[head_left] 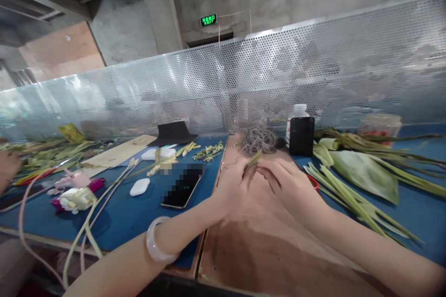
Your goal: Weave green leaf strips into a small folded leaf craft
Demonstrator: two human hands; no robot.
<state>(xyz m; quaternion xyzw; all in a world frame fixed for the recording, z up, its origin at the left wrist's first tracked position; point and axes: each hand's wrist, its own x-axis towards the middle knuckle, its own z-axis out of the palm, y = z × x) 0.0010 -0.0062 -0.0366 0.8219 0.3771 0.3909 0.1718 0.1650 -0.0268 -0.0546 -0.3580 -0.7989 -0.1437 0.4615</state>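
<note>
My left hand (230, 181) and my right hand (291, 185) meet above the bare wooden strip of the table. Between their fingertips is a small greenish-brown piece of leaf (254, 160), its tip poking up. Both hands are closed around it in a pinch; the fingers hide its lower part. Just beyond them lies a heap of grey cord (259, 141). To the right of my right hand are long green leaf strips (351, 194) and a broad pale-green leaf (365, 174). A phone (184, 188) lies left of my left hand.
A white bottle (300, 111) and an upright black phone (302, 136) stand behind my right hand. A white earbud case (140, 187), trinkets (76, 197) and cables lie on the left. A perforated metal screen (195, 88) closes the back. Another person's hand (9, 167) shows at far left.
</note>
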